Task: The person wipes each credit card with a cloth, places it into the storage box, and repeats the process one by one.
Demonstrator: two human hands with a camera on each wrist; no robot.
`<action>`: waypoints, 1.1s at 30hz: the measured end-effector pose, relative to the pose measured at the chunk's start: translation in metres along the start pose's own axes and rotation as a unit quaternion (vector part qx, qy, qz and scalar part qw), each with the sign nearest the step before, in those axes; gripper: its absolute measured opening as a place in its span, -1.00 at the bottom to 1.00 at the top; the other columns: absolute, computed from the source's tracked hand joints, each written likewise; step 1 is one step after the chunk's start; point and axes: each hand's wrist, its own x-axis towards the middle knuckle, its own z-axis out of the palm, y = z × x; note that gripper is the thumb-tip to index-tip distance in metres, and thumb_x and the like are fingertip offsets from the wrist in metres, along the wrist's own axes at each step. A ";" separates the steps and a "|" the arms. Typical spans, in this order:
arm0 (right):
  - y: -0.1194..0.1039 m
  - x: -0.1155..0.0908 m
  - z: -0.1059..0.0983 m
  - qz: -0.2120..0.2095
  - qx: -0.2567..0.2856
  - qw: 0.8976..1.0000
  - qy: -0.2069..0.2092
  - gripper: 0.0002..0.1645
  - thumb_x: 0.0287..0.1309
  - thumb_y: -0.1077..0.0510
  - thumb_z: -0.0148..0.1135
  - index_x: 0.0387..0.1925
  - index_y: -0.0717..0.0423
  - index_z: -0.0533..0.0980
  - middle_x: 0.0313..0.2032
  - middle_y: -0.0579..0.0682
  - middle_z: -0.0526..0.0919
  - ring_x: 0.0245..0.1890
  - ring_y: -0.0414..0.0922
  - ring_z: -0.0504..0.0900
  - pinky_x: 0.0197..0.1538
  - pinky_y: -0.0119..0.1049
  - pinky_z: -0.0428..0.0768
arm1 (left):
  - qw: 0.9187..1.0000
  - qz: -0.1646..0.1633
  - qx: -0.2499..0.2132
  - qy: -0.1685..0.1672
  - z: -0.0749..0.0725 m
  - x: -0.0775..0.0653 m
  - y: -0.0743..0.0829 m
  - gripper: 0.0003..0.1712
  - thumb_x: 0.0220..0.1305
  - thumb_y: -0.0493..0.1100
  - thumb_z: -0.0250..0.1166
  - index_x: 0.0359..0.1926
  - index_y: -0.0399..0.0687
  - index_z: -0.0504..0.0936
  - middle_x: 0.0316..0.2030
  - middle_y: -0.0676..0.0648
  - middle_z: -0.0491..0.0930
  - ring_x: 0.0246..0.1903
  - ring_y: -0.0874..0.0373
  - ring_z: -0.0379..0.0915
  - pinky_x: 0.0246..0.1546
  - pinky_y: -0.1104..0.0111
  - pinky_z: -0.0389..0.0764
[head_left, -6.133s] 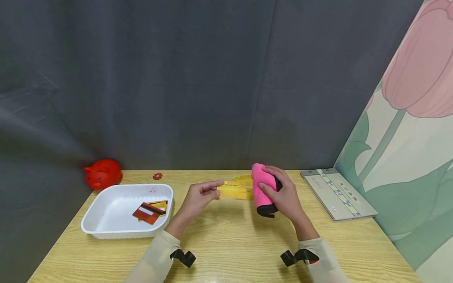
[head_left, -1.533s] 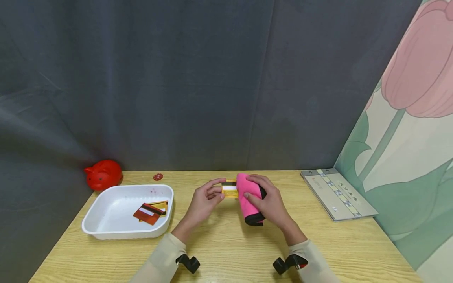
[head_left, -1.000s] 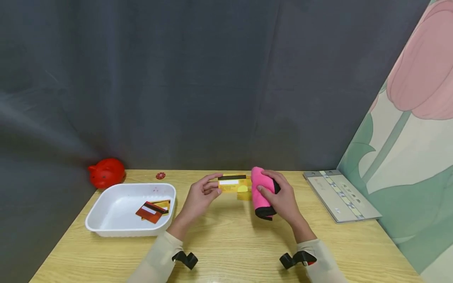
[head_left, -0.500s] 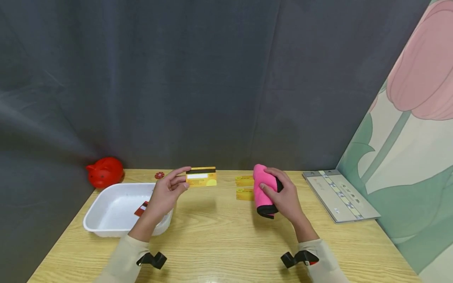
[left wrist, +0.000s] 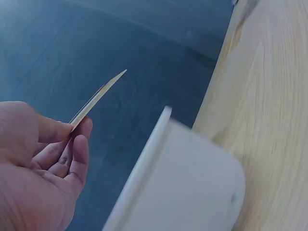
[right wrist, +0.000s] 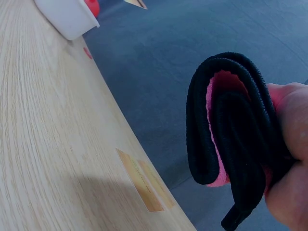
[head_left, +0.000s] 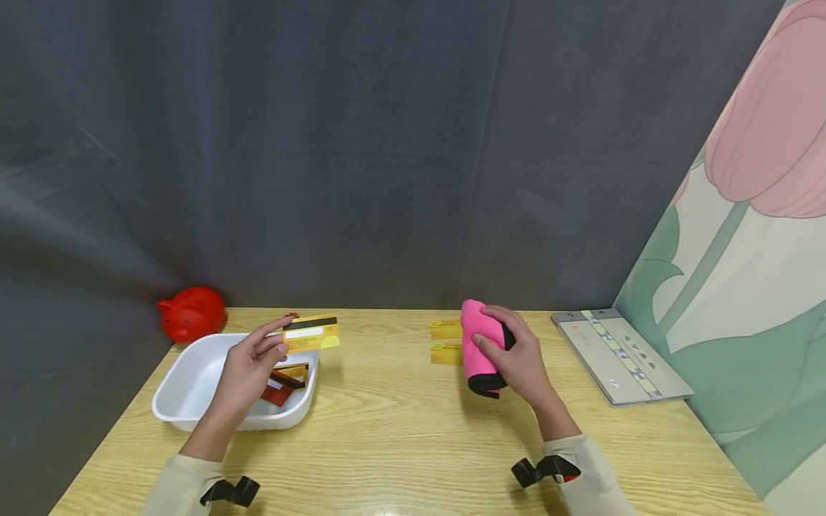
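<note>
My left hand [head_left: 248, 365] pinches a yellow bank card [head_left: 311, 335] by its left edge, dark stripe and white strip facing me. It is held up over the right part of a white plastic tray [head_left: 169, 408], whose wall also shows in the left wrist view. Inside the tray lie a red card [head_left: 277, 393] and a yellow card with a black stripe [head_left: 297, 373], partly behind the hand. My right hand [head_left: 516, 358] grips a folded pink cloth [head_left: 479, 344] with black edging above the table. Left of the cloth, two yellow cards [head_left: 445, 353] lie on the wood, partly covered by it in the head view.
A red piggy bank [head_left: 191, 315] stands behind the tray at the back left. A red chip [head_left: 293, 314] peeks out behind the left fingers. At the right lies a grey-white folder [head_left: 622, 356], near the flowered wall. A dark curtain [head_left: 387, 158] hangs behind the table.
The yellow card was near the cloth about a second ago. My left hand has since carried it leftward to the tray, while the right hand with the cloth has stayed almost still lately.
</note>
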 end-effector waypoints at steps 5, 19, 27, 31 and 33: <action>-0.001 0.000 -0.001 0.003 0.000 1.000 0.000 -0.40 0.24 0.14 0.45 0.31 -0.07 0.54 0.38 0.08 0.48 0.26 0.06 0.49 0.14 -0.13 0.56 | 0.999 -0.014 0.005 0.036 -0.014 0.001 -0.011 -0.50 0.52 -0.24 0.20 0.42 0.02 0.51 0.03 -0.05 0.74 -0.23 0.32 0.61 -0.20 0.63 0.58; -0.001 -0.002 -0.001 0.004 0.001 1.000 -0.010 -0.39 0.25 0.15 0.44 0.32 -0.04 0.52 0.38 0.12 0.46 0.26 0.12 0.49 0.13 0.02 0.59 | 0.999 -0.026 0.000 0.022 -0.033 0.000 -0.039 -0.51 0.60 -0.19 0.08 0.46 -0.13 0.45 0.18 0.26 0.58 -0.09 0.62 0.48 -0.06 0.65 0.60; -0.001 -0.001 -0.001 0.012 0.000 1.000 -0.010 -0.38 0.25 0.14 0.44 0.33 -0.06 0.52 0.39 0.11 0.45 0.28 0.13 0.47 0.15 0.04 0.59 | 0.999 -0.036 0.015 -0.006 -0.036 0.001 -0.040 -0.51 0.61 -0.18 0.06 0.46 -0.16 0.44 0.23 0.17 0.59 -0.13 0.59 0.48 -0.08 0.66 0.59; 0.000 -0.001 0.000 0.011 0.002 1.000 -0.009 -0.38 0.24 0.14 0.45 0.33 -0.05 0.52 0.39 0.11 0.45 0.29 0.13 0.48 0.18 0.07 0.58 | 0.997 -0.050 0.049 -0.016 -0.038 0.004 -0.038 -0.50 0.62 -0.17 0.03 0.47 -0.14 0.42 0.36 -0.29 0.50 -0.17 0.60 0.46 -0.10 0.69 0.56; 0.000 -0.001 0.001 0.011 0.001 1.000 -0.009 -0.38 0.24 0.14 0.45 0.33 -0.05 0.52 0.39 0.11 0.45 0.30 0.13 0.48 0.20 0.09 0.57 | 0.996 -0.054 0.061 -0.025 -0.039 0.006 -0.038 -0.50 0.62 -0.18 0.03 0.48 -0.15 0.41 0.37 -0.33 0.48 -0.18 0.59 0.46 -0.11 0.68 0.56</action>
